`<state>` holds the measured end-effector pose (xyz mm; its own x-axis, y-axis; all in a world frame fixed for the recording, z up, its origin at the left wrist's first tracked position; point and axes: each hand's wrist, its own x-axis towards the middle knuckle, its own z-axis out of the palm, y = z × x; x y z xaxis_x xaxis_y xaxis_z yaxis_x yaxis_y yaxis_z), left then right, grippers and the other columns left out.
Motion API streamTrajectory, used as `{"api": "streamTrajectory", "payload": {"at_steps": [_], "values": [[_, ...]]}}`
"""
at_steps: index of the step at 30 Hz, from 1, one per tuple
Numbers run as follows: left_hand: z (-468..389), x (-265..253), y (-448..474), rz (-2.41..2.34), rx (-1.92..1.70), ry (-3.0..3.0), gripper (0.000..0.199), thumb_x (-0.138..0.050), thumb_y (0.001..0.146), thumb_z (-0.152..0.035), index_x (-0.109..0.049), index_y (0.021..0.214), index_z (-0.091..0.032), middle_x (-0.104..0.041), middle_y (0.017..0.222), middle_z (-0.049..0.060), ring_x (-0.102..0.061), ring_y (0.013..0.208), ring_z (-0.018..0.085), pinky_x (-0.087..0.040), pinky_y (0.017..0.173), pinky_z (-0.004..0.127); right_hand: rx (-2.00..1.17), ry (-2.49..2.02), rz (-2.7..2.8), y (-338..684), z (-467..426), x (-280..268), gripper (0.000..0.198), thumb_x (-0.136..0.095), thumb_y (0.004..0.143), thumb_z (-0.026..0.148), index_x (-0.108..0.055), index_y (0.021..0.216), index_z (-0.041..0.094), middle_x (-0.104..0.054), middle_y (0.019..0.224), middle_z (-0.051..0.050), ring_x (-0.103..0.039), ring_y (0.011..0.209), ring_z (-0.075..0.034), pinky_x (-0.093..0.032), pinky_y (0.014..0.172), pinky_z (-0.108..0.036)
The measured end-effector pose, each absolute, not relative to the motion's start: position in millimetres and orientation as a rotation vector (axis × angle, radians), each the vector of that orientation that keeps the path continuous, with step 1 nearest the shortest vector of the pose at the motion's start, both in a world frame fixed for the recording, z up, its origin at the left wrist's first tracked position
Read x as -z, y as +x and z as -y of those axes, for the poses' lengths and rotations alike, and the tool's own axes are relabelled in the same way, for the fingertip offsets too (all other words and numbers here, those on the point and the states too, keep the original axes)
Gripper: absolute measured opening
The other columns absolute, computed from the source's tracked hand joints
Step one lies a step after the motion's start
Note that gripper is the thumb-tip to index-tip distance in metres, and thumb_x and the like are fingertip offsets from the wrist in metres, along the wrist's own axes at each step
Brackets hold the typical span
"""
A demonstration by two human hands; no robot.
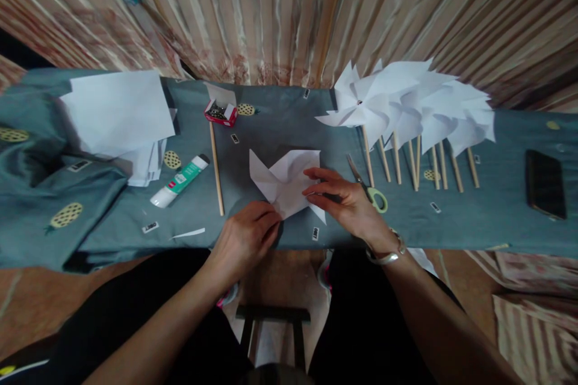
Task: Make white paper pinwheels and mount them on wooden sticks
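Note:
A white paper pinwheel (284, 177) with folded blades lies on the cloth in front of me, without a stick. My left hand (248, 231) is closed, its fingertips pinching the pinwheel's lower left corner. My right hand (345, 198) holds the pinwheel's right side between thumb and fingers, the index finger raised apart; part of the paper there is hidden. Just beyond my right hand lie scissors (377, 200) with light green handles. Left of the pinwheel are a wooden stick (217, 174), a glue stick (180, 181) and a red box (221, 114) of small metal pieces.
Several finished pinwheels (406, 102) on sticks overlap at the back right. A dark phone (545, 184) lies at the far right. White paper sheets (120, 108) are stacked at the left, near bunched cloth (90, 192). A paper strip (188, 233) lies near the front edge. Curtains (280, 18) hang behind.

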<state>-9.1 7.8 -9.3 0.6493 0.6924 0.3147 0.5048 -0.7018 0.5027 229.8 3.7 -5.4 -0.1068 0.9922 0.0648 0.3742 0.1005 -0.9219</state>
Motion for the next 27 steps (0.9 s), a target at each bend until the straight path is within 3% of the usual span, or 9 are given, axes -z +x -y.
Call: {"api": "streamTrajectory", "payload": {"at_steps": [9,27], "values": [[-4.2,6.7,-7.1,-0.928,-0.625,2.506,0.012,-0.057,0.092,-0.013,-0.068,0.095,-0.012,-0.069,0.092,0.009,-0.064,0.083,0.021,-0.057,0.072,0.032,-0.694,-1.406,1.718,204.6,-16.2,19.5,0.005,-0.069,0.086,0.027,-0.073,0.082,0.026,-0.066,0.127,-0.005,-0.059,0.121,-0.026,-0.047,0.106,-0.048],[-3.8,0.0,-7.7,-0.925,-0.676,2.550,0.016,-0.052,0.094,-0.012,-0.067,0.094,-0.010,-0.068,0.090,0.010,-0.066,0.079,0.021,-0.060,0.070,0.033,-0.642,-1.509,1.791,195.7,-22.7,20.3,0.007,-0.072,0.083,0.017,-0.070,0.081,0.024,-0.059,0.137,-0.007,-0.052,0.129,-0.027,-0.043,0.111,-0.051]]}}
